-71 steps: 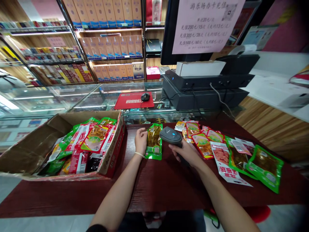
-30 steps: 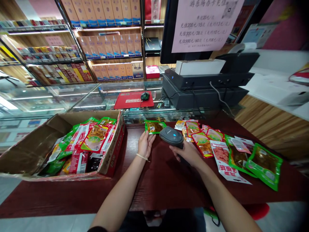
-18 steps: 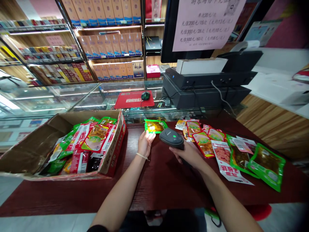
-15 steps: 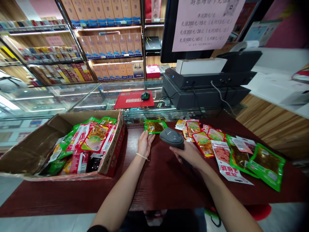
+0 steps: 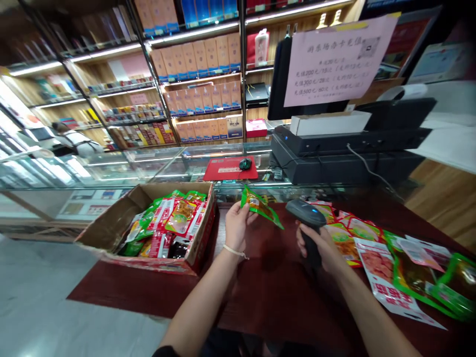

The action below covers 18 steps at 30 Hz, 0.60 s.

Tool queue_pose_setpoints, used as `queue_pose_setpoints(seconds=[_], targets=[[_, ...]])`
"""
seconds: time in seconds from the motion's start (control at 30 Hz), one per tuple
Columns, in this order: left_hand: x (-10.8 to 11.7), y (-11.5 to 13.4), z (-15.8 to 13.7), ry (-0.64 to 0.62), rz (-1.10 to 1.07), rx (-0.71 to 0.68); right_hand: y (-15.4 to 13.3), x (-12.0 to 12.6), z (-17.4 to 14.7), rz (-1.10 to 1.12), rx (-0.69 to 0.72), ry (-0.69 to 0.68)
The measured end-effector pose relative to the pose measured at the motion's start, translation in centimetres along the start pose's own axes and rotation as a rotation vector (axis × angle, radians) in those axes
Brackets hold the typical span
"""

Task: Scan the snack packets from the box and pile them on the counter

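Observation:
Between the fingers and thumb of my left hand (image 5: pixel 238 225) is a green-edged snack packet (image 5: pixel 261 207), tilted and raised above the dark red tabletop (image 5: pixel 256 282). My right hand (image 5: pixel 323 246) is wrapped round the handle of a dark grey barcode scanner (image 5: pixel 307 214). The scanner's head points left toward the packet, with a gap between them. To the right lie several flat snack packets, among them a white and red one (image 5: pixel 385 270) and a green one (image 5: pixel 412 272). An open cardboard box (image 5: pixel 203 240) of similar packets stands left of my left hand.
Behind the table is a glass counter (image 5: pixel 156 166) with a red mat (image 5: pixel 223 171) and a computer mouse (image 5: pixel 245 164). A black cash drawer (image 5: pixel 334 171) sits at the back right under a monitor with a pink sign (image 5: pixel 334 64). A person (image 5: pixel 80 141) is far left.
My left hand has lifted and tilted the green-edged packet. The scanner is still in my right hand, a little farther from the packet. The view has shifted left and up.

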<state>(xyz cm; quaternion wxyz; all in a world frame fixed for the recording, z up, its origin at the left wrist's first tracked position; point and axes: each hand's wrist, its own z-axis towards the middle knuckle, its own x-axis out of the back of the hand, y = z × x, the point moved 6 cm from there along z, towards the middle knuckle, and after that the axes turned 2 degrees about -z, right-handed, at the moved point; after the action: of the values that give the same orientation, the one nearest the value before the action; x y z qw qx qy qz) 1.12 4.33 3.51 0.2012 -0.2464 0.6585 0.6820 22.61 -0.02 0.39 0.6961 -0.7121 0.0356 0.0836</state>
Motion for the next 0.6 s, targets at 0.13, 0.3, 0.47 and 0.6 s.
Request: queue_pose_setpoints(seconds=[0.13,0.3,0.47,0.6], targets=[[-0.3,7.4,-1.0,0.015,0.03,-0.135,-1.0,-1.1,0.0,0.014,-0.001,-0.023],[5.3,16.5,-0.9,0.128,0.057,-0.349,-3.4,-4.3,0.5,-0.042,0.03,-0.101],[15.7,21.2,-1.2,0.317,0.1,-0.409,-5.3,-10.3,1.2,-0.052,0.065,-0.236],[22.1,22.6,-2.7,0.476,0.417,-0.465,-5.6,-16.2,1.4,-0.095,0.054,-0.355]])
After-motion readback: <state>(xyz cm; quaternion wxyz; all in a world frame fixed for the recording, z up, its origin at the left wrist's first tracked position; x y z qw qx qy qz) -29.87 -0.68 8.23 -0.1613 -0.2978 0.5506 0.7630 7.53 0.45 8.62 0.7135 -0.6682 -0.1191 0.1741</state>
